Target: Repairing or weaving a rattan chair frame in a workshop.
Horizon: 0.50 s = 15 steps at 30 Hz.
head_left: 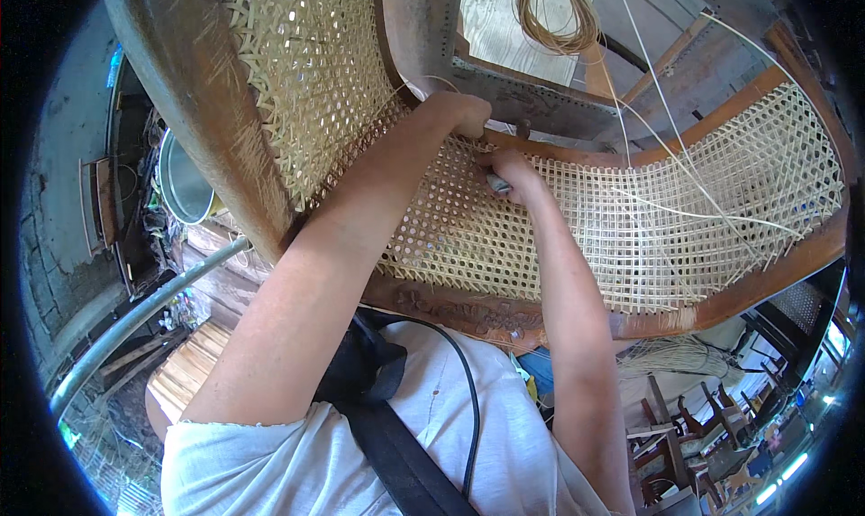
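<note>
A long curved wooden chair frame stretches across in front of me, filled with woven cane mesh. My left hand is curled closed at the far rail, near the inner bend of the frame. Its fingertips are hidden, and a thin cane strand loops beside it. Just to the right and nearer, my right hand is wrapped round a small tool with a pale grey handle, against the mesh by the far rail. The tool's working end is out of sight.
Loose cane strands trail over the right part of the mesh. A coil of cane hangs beyond the far rail. At left are a metal pipe and a round metal container. Wooden chair frames stand at lower right.
</note>
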Available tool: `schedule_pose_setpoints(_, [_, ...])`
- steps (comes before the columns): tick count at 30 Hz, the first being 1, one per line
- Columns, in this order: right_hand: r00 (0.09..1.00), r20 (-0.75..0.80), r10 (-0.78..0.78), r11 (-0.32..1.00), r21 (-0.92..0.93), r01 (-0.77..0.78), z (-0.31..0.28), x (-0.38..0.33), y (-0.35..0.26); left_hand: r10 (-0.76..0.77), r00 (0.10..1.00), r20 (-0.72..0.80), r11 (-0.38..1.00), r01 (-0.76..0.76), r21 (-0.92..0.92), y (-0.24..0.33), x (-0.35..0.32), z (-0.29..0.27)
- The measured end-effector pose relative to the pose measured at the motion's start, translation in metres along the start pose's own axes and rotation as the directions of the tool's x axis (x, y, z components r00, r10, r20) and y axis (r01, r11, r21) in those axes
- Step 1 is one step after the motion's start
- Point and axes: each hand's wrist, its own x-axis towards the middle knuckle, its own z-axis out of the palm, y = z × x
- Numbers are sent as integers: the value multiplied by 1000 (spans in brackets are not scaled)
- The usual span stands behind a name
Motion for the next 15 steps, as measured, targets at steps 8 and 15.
schedule_pose_setpoints(8, [978,149,144,988,-82,-133,-15,12,-12,67,996,-59,995,-71,-72,-20,19,13])
schedule_pose_setpoints(15, [988,34,-148,985,-84,151,4,4,10,78,995,-63,997,-78,4,-22,25,15])
